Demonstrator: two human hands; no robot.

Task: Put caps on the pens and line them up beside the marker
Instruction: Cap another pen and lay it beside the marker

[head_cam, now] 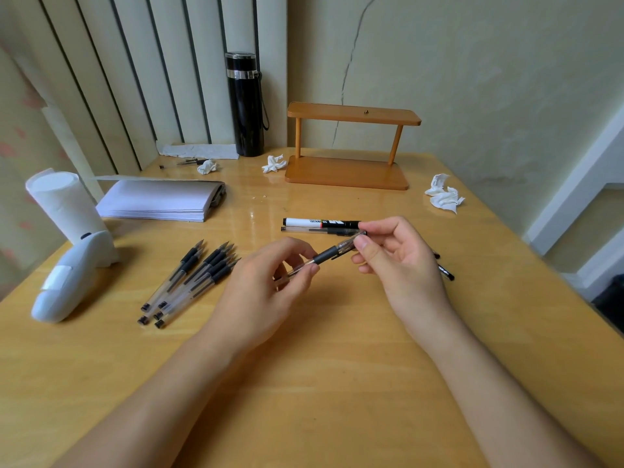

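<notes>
Above the middle of the table I hold one clear pen with a black grip (326, 256). My left hand (266, 285) pinches its barrel, and my right hand (395, 255) grips the clear cap at its tip end. Behind my hands a white and black marker (320, 223) lies flat, with one capped pen (310, 230) right beside it on the near side. Several uncapped pens (192, 278) lie bunched at the left, tips pointing away. Loose black caps (445, 273) show partly behind my right hand.
A white stapler-like device (72, 278) and a paper roll (64, 204) stand at the left. A stack of paper (158, 201), a black flask (245, 103) and a wooden shelf (347, 146) sit at the back. Crumpled tissues (444, 194) lie at the back right.
</notes>
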